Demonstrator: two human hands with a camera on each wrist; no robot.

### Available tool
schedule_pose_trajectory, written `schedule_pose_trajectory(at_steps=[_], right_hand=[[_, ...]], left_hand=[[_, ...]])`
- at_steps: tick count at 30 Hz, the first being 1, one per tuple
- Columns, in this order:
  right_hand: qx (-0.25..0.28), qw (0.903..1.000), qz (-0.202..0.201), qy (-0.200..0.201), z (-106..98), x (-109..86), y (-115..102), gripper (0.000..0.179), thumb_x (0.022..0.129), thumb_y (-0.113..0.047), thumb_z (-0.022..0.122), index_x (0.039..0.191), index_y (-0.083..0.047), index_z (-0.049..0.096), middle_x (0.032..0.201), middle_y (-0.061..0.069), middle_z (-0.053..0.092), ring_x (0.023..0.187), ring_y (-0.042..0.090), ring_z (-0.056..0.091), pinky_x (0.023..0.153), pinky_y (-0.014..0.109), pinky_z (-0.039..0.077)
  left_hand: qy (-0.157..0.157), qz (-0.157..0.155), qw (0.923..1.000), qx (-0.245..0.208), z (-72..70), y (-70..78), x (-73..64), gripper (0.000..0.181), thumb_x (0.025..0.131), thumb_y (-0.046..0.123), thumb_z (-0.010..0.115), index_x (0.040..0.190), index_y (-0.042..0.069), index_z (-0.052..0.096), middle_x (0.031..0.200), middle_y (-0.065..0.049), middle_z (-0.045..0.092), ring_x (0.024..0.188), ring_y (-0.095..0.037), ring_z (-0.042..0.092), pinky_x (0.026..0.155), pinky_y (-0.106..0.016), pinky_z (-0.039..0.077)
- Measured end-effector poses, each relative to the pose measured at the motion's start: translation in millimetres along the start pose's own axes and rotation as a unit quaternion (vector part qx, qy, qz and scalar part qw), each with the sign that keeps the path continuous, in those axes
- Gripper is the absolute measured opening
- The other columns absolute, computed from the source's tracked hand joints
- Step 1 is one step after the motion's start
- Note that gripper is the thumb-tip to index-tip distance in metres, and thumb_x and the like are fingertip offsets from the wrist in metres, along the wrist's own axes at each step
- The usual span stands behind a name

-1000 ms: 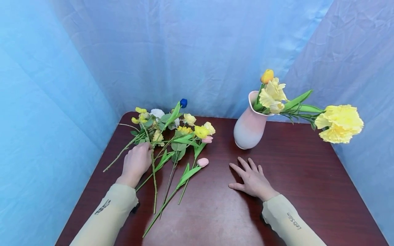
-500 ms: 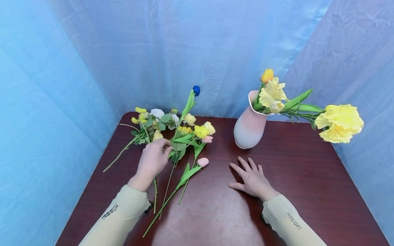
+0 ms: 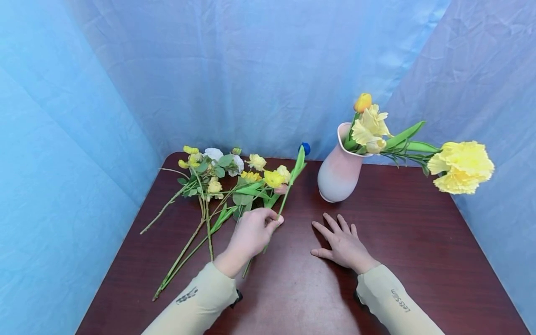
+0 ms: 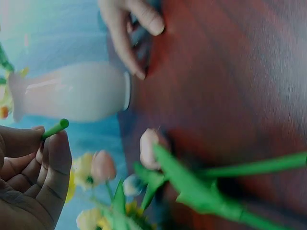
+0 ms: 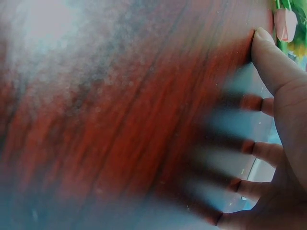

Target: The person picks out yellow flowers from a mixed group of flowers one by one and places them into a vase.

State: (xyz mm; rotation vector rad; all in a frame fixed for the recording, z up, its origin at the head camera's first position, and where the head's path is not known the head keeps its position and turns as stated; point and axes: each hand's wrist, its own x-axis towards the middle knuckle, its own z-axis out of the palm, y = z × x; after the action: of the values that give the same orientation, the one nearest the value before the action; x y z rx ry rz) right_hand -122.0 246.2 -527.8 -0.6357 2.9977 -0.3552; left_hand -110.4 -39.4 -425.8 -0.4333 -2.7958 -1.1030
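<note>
My left hand pinches the green stem of a blue tulip between thumb and fingers. The bloom points up and away, left of the vase. In the left wrist view, the cut end of the stem sticks out past the fingertips. A pink tulip lies on the table below that hand, mostly covered by it in the head view. Fingers spread, my right hand rests on the table in front of the vase, a pink and white one. A yellow tulip and large pale yellow blooms lean out of its mouth.
Several loose flowers lie in a pile at the left: white roses, yellow blooms and bare green stems. The dark red wooden table ends at blue cloth behind and at both sides.
My left hand has drawn the blue tulip out of the pile and moved right and nearer with it. The right hand and the vase have stayed put.
</note>
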Motion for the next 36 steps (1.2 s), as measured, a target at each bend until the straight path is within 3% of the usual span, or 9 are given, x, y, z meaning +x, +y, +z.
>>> schedule_pose_trajectory(at_steps=[5,10,14,18,23,28,36], right_hand=[[0.0,1.0,0.0,0.002,2,0.1,1,0.079,0.087,-0.058,0.074,0.152,-0.02,0.051,0.16,0.02,0.037,0.144,0.058,0.03,0.104,0.08,0.028],[0.0,1.0,-0.001,0.004,3,-0.3,1,0.079,0.086,-0.058,0.075,0.152,-0.02,0.051,0.16,0.021,0.037,0.143,0.058,0.031,0.103,0.081,0.028],[0.002,1.0,0.0,0.004,2,-1.0,0,0.079,0.087,-0.057,0.075,0.152,-0.019,0.051,0.16,0.021,0.038,0.144,0.058,0.03,0.103,0.081,0.028],[0.005,1.0,0.0,0.005,3,-1.1,0,0.079,0.087,-0.057,0.075,0.152,-0.019,0.051,0.16,0.021,0.037,0.144,0.058,0.029,0.104,0.081,0.027],[0.005,1.0,-0.001,0.004,4,0.1,1,0.079,0.087,-0.057,0.074,0.153,-0.019,0.05,0.161,0.021,0.036,0.145,0.058,0.027,0.104,0.081,0.026],[0.004,1.0,0.001,0.001,3,0.8,1,0.079,0.087,-0.057,0.074,0.153,-0.019,0.05,0.162,0.02,0.035,0.145,0.058,0.026,0.105,0.081,0.025],[0.004,1.0,0.002,-0.002,1,0.0,-1,0.079,0.087,-0.057,0.074,0.153,-0.019,0.05,0.161,0.02,0.035,0.145,0.059,0.026,0.105,0.082,0.024]], left_hand=[[-0.029,-0.003,0.9993,0.023,27.4,1.2,0.0,0.006,0.091,0.016,0.078,0.09,0.012,0.074,0.084,0.004,0.073,0.074,-0.014,0.066,0.066,-0.029,0.052],[-0.067,-0.037,0.9968,0.023,51.3,-5.0,2.2,0.009,0.092,0.016,0.078,0.085,0.012,0.073,0.083,0.004,0.065,0.072,-0.013,0.067,0.064,-0.025,0.051],[-0.097,-0.06,0.9931,0.027,62.3,-10.2,3.4,0.008,0.091,0.017,0.079,0.088,0.011,0.076,0.082,0.003,0.07,0.072,-0.014,0.07,0.065,-0.027,0.053],[-0.122,-0.035,0.9905,0.052,66.7,-12.7,1.5,0.012,0.094,0.021,0.075,0.093,0.011,0.08,0.084,0.002,0.076,0.077,-0.013,0.072,0.07,-0.029,0.056],[-0.122,-0.01,0.9881,0.093,58.6,-16.2,-5.8,0.013,0.097,0.022,0.072,0.1,0.014,0.081,0.095,0.002,0.078,0.086,-0.016,0.073,0.074,-0.035,0.057],[-0.095,-0.032,0.9858,0.135,38.4,-27.3,-14.0,0.012,0.095,0.024,0.072,0.102,0.018,0.08,0.097,0.0,0.075,0.088,-0.027,0.073,0.068,-0.044,0.057],[-0.072,-0.08,0.9768,0.185,5.9,-48.3,-25.7,0.011,0.094,0.024,0.074,0.084,0.02,0.069,0.082,0.0,0.066,0.074,-0.031,0.069,0.054,-0.045,0.051]])
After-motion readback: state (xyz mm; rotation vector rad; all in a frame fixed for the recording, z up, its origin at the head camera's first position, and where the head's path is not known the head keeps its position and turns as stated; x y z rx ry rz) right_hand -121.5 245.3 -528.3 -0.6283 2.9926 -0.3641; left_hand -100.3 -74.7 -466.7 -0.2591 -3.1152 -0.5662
